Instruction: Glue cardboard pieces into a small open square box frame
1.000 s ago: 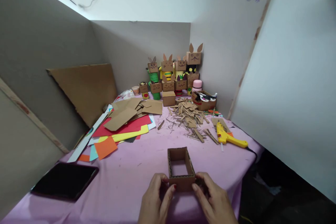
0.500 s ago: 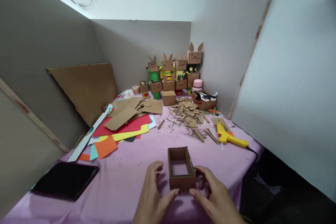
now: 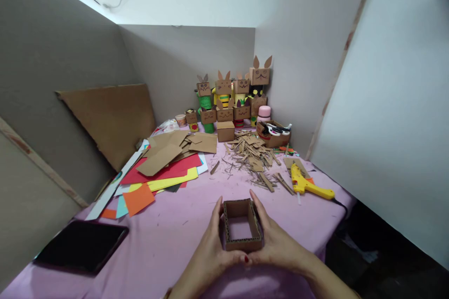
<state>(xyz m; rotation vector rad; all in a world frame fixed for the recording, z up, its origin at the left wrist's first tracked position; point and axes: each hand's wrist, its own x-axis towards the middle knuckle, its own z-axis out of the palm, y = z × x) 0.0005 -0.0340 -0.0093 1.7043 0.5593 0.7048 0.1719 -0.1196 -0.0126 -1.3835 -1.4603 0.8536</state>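
A small cardboard frame [image 3: 243,245], its middle showing the pink cloth through it, sits on the table in front of me. Along its left side lies my left hand [image 3: 218,248], with the fingers stretched toward the far edge. My right hand [image 3: 274,243] presses the right side in the same way. Both thumbs meet at the near wall, so the frame is gripped between the two hands. Parts of the side walls are hidden by the fingers.
To the right lies a yellow glue gun [image 3: 310,187]. Cardboard scraps [image 3: 252,152], coloured paper [image 3: 161,177] and a box of scissors [image 3: 275,136] stand farther back. A black tablet [image 3: 82,246] is at left. Cardboard animal figures [image 3: 224,113] line the back wall.
Both hands have closed in around the cardboard frame, fingers now along its sides and thumbs together at the front. Earlier the left hand was apart from it. The view has shifted slightly.
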